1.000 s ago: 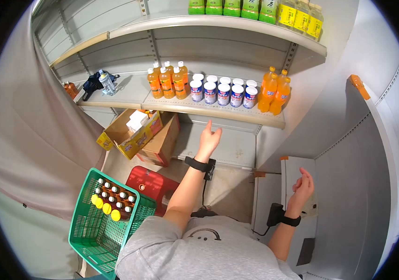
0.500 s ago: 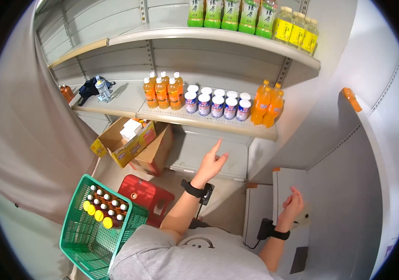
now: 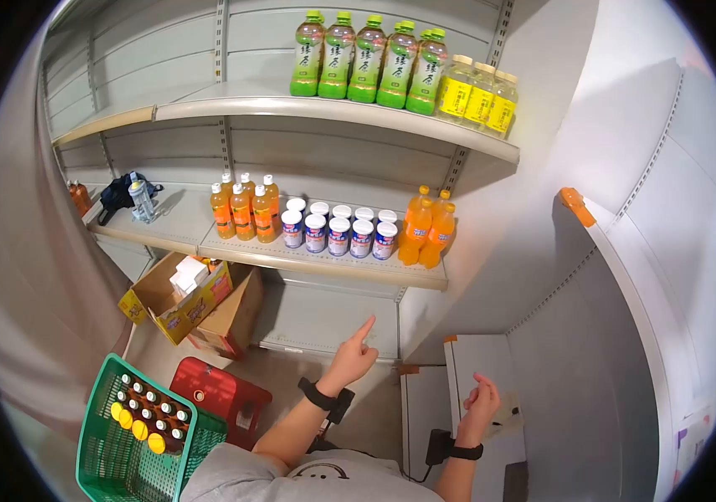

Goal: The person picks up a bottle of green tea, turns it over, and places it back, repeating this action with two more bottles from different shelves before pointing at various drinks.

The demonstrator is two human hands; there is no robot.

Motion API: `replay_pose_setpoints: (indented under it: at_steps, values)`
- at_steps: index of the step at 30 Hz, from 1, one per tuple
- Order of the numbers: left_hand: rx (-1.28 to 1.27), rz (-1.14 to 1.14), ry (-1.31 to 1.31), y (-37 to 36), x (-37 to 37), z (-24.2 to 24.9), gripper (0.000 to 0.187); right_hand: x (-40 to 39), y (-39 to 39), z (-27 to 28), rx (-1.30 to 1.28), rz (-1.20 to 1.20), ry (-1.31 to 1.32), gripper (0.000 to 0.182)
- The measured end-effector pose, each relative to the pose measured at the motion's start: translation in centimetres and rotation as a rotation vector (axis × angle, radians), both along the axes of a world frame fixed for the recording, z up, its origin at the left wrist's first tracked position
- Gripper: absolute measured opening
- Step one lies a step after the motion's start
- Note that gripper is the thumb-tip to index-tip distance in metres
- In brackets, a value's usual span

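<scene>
My left hand (image 3: pixel 353 360) is in mid-air below the lower shelf, index finger stretched toward the shelving and the other fingers curled, holding nothing. Lower right, my right hand (image 3: pixel 481 406) hovers before a grey-white panel, its fingers loosely bent and nothing visible in it. Both wrists carry black straps with small devices. White-capped cans (image 3: pixel 338 237) stand in two rows on the lower shelf, above my left hand. Orange soda bottles (image 3: pixel 427 230) are to their right, and orange-labelled drink bottles (image 3: pixel 243 213) to their left.
Green tea bottles (image 3: pixel 368 63) and yellow-labelled bottles (image 3: pixel 479 96) line the upper shelf. A green basket (image 3: pixel 94 435) at lower left holds dark bottles with white and yellow caps. Beside it are a red stool (image 3: pixel 215 393) and cardboard boxes (image 3: pixel 182 297). A shelf edge (image 3: pixel 626 284) curves at right.
The view has tilted up, so the shelves sit lower and further left. My left thumb, spread before, is now folded nearer the palm. Both hands stay off the goods.
</scene>
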State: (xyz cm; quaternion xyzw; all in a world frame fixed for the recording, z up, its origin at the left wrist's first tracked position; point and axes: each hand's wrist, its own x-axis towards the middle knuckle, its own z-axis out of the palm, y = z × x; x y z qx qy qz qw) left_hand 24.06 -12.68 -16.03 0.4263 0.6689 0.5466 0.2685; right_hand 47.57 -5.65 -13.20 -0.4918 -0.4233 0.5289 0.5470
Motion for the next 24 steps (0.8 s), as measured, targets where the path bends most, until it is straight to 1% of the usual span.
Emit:
replay_pose_setpoints:
  at_steps: [1, 5, 8, 10, 11, 13, 14, 16, 17, 19, 21, 23, 24]
  values:
    - [-0.045, -0.02, 0.005, 0.2, 0.1, -0.5, 0.062, 0.0, -0.1, 0.0, -0.02, -0.004, 0.017, 0.019]
    - [-0.015, -0.043, 0.019, -0.6, 0.9, -0.9, 0.062, -0.4, 0.3, -0.5, 0.025, 0.004, 0.004, 0.018]
    - [-0.058, -0.075, -0.051, -0.8, 0.8, -1.6, 0.062, -0.3, 0.0, -0.3, -0.004, 0.014, -0.002, 0.018]
    - [-0.024, 0.015, -0.031, -0.9, -0.3, -2.0, 0.063, -0.3, 0.2, -0.3, 0.004, 0.028, 0.013, 0.017]
    - [-0.018, 0.016, -0.029, -1.0, -1.1, -1.9, 0.063, -0.3, 0.3, -0.2, 0.009, 0.029, 0.014, 0.017]
    - [0.065, 0.242, -0.032, -1.1, -2.9, -1.3, 0.063, -0.4, 0.0, -0.1, 0.011, 0.009, 0.003, 0.018]
    - [0.064, 0.243, -0.032, -1.1, -3.7, -1.0, 0.063, -0.4, -0.1, -0.1, 0.011, 0.01, 0.004, 0.018]
    - [0.127, 0.368, -0.059, -0.9, -5.0, -0.4, 0.062, -0.7, -0.1, 0.0, -0.005, 0.014, -0.005, 0.018]
    - [0.128, 0.374, -0.058, -1.3, -5.0, -0.1, 0.062, -0.8, -0.3, 0.1, -0.005, 0.02, -0.005, 0.018]
    - [0.094, 0.202, -0.014, -2.3, -4.1, 2.1, 0.062, -1.1, -0.4, 0.6, -0.003, 0.037, -0.02, 0.018]
    - [0.156, 0.006, -0.004, -2.5, -2.2, 3.4, 0.06, -1.1, -0.1, 0.2, 0.006, 0.031, -0.002, 0.018]
    - [0.083, -0.368, 0.039, -1.4, -0.1, 4.4, 0.061, -1.2, -0.1, 0.1, -0.005, 0.059, -0.003, 0.017]
    - [0.08, -0.35, 0.033, -1.4, 0.1, 4.0, 0.061, -1.3, -0.2, 0.4, 0.002, 0.042, 0.005, 0.017]
